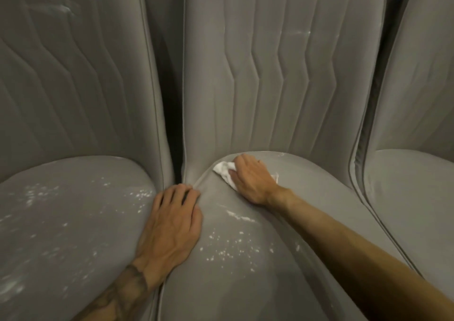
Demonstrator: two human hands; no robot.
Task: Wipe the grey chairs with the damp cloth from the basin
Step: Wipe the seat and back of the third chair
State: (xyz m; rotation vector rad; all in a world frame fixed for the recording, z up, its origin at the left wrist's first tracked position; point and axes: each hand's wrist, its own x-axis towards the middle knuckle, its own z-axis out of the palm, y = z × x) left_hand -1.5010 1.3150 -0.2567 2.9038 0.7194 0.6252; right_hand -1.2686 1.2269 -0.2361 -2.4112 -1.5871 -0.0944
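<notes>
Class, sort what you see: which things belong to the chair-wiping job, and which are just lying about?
Job: white cloth, pressed by the right hand; left hand resting between seats; left chair; middle chair; right chair; white specks on seats.
Lying about: nothing in view; no basin shows.

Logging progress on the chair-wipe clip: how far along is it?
Done: the back of the middle grey upholstered chair seat looks speck-free near the white crumpled cloth. In hand: the right hand presses that cloth there; the left hand rests flat on the seam beside it. Left: white specks on that seat's front and across the left grey chair seat, plus a pale smear on the middle backrest.
</notes>
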